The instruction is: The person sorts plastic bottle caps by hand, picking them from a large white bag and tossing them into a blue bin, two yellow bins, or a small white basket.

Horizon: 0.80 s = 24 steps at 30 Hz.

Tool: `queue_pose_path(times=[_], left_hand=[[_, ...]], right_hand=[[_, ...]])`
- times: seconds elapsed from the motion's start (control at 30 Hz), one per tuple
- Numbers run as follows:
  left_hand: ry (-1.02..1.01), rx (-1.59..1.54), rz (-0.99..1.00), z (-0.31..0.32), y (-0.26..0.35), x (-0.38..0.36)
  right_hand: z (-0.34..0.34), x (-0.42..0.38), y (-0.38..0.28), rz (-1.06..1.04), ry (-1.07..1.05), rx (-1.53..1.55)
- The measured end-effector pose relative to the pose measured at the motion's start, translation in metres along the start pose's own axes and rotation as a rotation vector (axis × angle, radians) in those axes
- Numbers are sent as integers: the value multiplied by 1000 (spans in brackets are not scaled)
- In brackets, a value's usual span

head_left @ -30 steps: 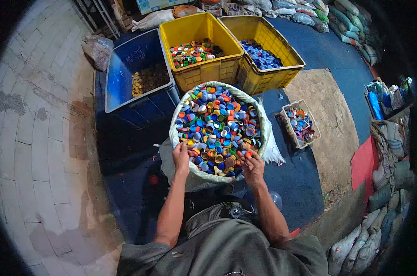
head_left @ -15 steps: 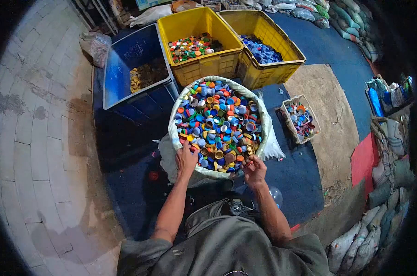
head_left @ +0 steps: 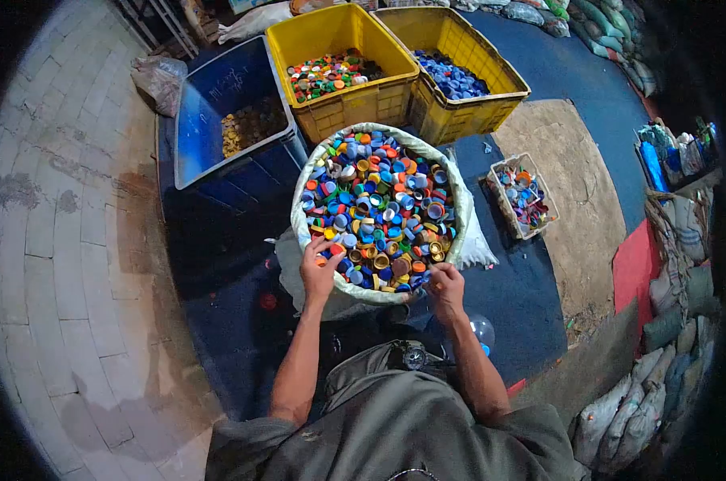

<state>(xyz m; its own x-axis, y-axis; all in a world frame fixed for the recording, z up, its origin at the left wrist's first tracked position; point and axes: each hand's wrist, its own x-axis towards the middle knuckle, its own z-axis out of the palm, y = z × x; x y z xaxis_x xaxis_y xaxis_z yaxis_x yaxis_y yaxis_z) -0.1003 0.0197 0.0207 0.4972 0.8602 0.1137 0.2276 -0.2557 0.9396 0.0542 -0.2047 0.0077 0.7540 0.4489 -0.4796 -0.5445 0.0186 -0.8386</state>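
A large round sack-lined container (head_left: 461, 210) full of mixed-colour bottle caps (head_left: 383, 212) stands right in front of me. My left hand (head_left: 318, 271) is at its near left edge, thumb and fingers closed around an orange bottle cap (head_left: 336, 250). At the near right edge is my right hand (head_left: 446, 289), its fingertips pinched together beside the rim. Whatever those fingers hold, if anything, is hidden.
Behind the container stand a blue bin (head_left: 188, 152), a yellow bin (head_left: 355, 98) with mixed caps and another yellow bin (head_left: 467, 112) with blue caps. A small white crate (head_left: 526, 232) sits to the right. Filled sacks (head_left: 619, 417) line the right side.
My left hand has shifted slightly left and now pinches an orange cap. My right hand's fingers have drawn closer together near the rim. The whole view has tilted slightly.
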Motion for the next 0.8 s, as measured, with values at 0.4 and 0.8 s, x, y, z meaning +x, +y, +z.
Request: queue_pose_path(times=[0.4, 0.8], left_hand=[[-167, -1304, -794, -11, 20, -33], [-224, -1293, -934, 4, 16, -59]], right_hand=[[-9, 19, -2, -587, -93, -1237], [14, 11, 9, -339, 221, -1307]])
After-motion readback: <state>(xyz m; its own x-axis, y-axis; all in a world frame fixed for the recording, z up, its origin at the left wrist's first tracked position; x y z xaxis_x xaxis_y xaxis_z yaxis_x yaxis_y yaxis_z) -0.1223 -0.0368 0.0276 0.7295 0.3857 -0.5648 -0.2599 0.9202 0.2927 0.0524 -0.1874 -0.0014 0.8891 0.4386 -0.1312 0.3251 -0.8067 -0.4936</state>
